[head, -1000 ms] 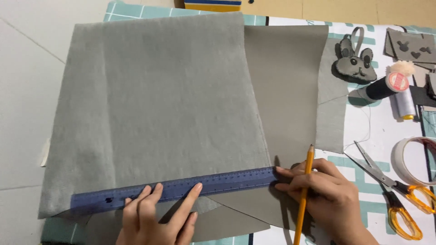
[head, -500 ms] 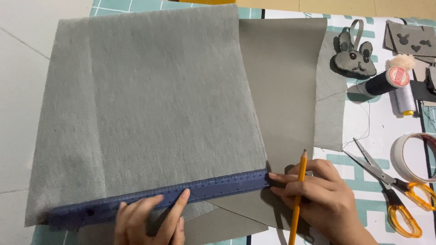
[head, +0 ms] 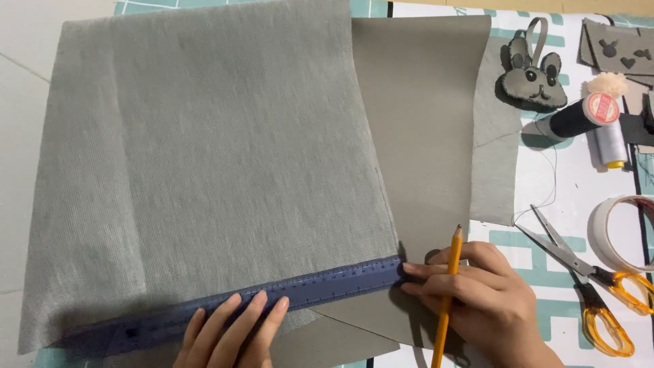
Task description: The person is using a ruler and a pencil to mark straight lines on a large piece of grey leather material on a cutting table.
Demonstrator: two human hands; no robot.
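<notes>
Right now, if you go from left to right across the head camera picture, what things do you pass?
Grey fabric → yellow pencil → bunny-shaped grey pouch → black thread spool → tape roll.

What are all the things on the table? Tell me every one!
Fabric: one, grey, big piece covering the left and middle.
Stiff sheet: one, grey-brown, partly under the fabric's right edge.
Ruler: one, blue see-through, along the fabric's bottom edge.
Pencil: one, yellow, in the right hand.
Scissors: one pair, orange handles, lower right.
Tape roll: one, off-white, right edge.
Bunny shape: one, dark grey, top right.
Thread spools: two, one black, one light grey, right of the bunny.
Cut-out pieces: several, grey, top right corner.
Left hand: pressing the ruler.
Right hand: holding the pencil, fingertips at the ruler's end.
</notes>
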